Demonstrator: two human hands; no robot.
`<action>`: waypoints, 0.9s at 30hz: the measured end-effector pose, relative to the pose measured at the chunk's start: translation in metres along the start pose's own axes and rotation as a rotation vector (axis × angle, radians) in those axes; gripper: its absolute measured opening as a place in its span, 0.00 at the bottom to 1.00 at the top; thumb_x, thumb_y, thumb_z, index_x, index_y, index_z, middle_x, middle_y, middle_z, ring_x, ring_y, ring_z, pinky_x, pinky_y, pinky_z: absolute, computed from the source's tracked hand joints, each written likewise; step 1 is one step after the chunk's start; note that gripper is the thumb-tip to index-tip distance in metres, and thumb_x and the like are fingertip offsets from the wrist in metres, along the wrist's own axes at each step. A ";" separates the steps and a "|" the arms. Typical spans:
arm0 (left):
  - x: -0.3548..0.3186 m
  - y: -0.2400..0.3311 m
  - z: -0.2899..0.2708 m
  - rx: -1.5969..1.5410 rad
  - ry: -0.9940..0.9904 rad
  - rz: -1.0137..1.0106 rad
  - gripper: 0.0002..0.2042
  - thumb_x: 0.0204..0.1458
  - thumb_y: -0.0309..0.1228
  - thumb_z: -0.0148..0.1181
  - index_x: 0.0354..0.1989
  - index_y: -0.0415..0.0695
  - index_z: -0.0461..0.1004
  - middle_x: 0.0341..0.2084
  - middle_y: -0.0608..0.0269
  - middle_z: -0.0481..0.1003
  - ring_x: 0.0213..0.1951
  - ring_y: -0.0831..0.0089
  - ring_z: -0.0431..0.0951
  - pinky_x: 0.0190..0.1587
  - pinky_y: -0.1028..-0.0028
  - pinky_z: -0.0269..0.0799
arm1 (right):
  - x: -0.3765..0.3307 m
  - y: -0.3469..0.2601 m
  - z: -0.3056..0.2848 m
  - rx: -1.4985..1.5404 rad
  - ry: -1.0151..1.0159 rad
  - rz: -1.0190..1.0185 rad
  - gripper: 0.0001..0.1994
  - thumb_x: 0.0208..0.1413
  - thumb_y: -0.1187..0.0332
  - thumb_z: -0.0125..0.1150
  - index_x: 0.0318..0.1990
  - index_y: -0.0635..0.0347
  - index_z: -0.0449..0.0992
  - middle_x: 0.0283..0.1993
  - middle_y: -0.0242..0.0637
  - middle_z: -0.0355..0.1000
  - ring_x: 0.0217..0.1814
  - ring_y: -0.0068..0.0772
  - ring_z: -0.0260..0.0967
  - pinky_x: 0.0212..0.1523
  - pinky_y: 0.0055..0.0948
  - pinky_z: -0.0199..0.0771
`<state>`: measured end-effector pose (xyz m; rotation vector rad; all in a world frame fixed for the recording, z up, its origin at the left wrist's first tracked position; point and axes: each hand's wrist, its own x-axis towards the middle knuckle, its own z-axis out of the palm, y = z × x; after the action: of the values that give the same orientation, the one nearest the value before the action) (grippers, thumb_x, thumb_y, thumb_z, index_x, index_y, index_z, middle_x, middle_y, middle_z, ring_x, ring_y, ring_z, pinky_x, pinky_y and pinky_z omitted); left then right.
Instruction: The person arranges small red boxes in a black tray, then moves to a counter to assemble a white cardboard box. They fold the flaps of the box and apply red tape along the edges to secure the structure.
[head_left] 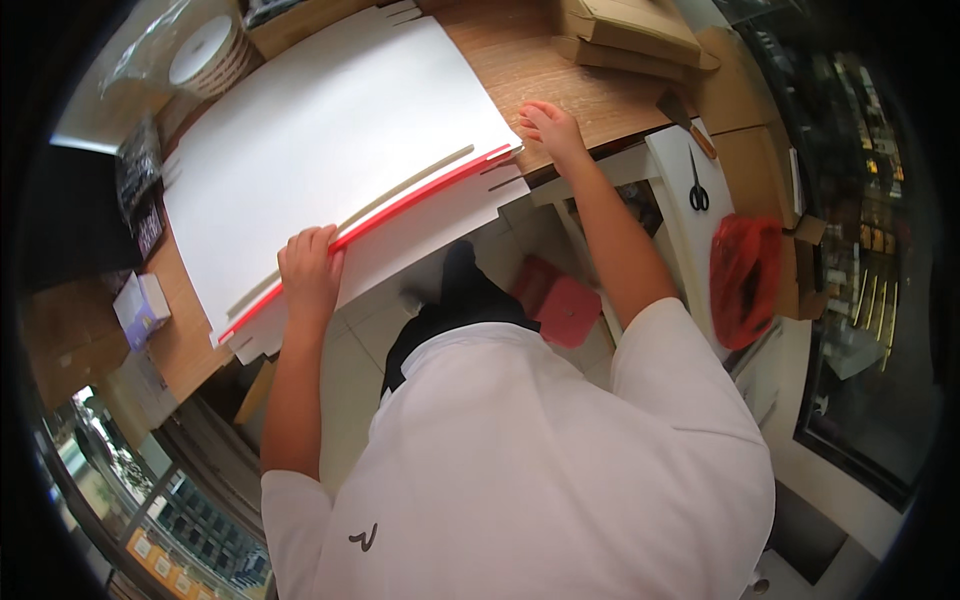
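White sheets point(340, 120) overhang the bench's point(500, 45) near edge; left grip point(311, 268) clasps the red strip point(420, 195), right grip point(552, 130) half-curled beside open wood.

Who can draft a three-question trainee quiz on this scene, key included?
1. Which hand touches the red strip?
2. What colour is the bag near the scissors? A) blue B) red C) green
3. True or false: those scissors are being held.

Key:
1. The left hand.
2. B.
3. False; they lie on a white surface.
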<state>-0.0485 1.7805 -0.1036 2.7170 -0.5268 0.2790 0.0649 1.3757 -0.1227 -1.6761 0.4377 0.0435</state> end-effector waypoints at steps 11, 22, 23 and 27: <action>-0.042 0.032 -0.084 -0.134 0.144 0.356 0.23 0.41 0.23 0.71 0.48 0.44 0.71 0.42 0.56 0.73 0.44 0.57 0.73 0.47 0.62 0.67 | 0.018 -0.044 -0.027 0.105 -0.449 0.218 0.16 0.60 0.60 0.57 0.49 0.62 0.72 0.42 0.35 0.75 0.41 0.29 0.73 0.43 0.29 0.75; -0.049 -0.035 -0.059 0.219 0.323 -0.020 0.16 0.55 0.25 0.59 0.52 0.44 0.69 0.55 0.57 0.70 0.57 0.59 0.68 0.58 0.58 0.61 | -0.164 -0.022 -0.030 0.435 -0.259 0.243 0.11 0.58 0.69 0.59 0.48 0.59 0.72 0.43 0.33 0.74 0.43 0.27 0.74 0.46 0.33 0.76; -0.049 -0.035 -0.058 0.164 0.351 -0.052 0.16 0.56 0.25 0.59 0.53 0.44 0.68 0.56 0.57 0.69 0.58 0.58 0.68 0.59 0.58 0.60 | -0.176 -0.013 -0.017 0.467 -0.239 0.249 0.11 0.57 0.70 0.60 0.47 0.58 0.72 0.42 0.32 0.75 0.43 0.28 0.74 0.45 0.34 0.76; -0.055 -0.044 -0.060 0.104 0.456 -0.207 0.24 0.55 0.26 0.59 0.60 0.41 0.61 0.60 0.49 0.63 0.61 0.51 0.64 0.64 0.55 0.56 | -0.196 0.001 0.014 0.637 -0.090 0.342 0.11 0.57 0.73 0.56 0.48 0.60 0.71 0.43 0.33 0.74 0.45 0.29 0.72 0.48 0.33 0.74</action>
<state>-0.0882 1.8595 -0.0758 2.6501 -0.1033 0.8591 -0.1136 1.4399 -0.0711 -0.9601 0.5929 0.2089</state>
